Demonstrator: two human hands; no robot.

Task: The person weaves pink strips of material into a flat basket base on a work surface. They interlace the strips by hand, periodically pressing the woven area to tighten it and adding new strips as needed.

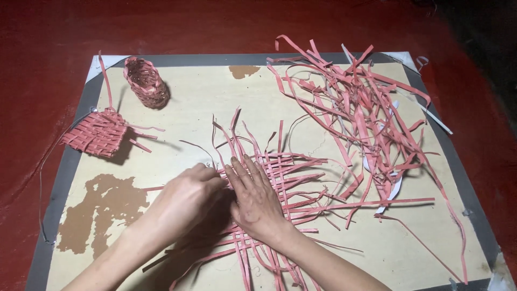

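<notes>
A flat weave of pink strips lies on the beige board, with loose strip ends sticking out on all sides. My right hand rests flat on the woven middle, fingers spread and pressing down. Just left of it, my left hand is curled over the weave's left edge, fingertips pinching at strip ends there. Whether a strip is actually gripped is hidden under the fingers.
A loose heap of pink strips fills the board's right side. A small finished woven basket lies at the back left. A partly woven piece sits at the left edge. The board has a grey border on a red floor.
</notes>
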